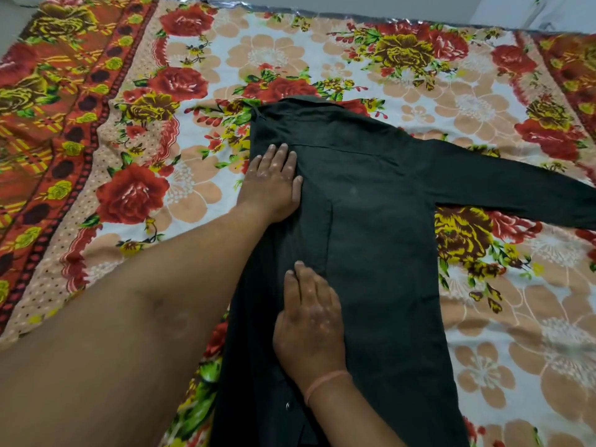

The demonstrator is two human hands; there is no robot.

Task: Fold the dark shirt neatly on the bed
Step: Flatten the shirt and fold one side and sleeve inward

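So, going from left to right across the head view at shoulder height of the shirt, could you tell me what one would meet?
Floral bedsheet → left hand → folded side of the dark shirt → its outstretched sleeve.

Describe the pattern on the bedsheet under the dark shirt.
Floral: red roses and peach flowers on white bedsheet, seen in the head view.

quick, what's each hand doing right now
Left hand: open, pressed flat on the shirt.
Right hand: open, flat on the shirt, holding nothing.
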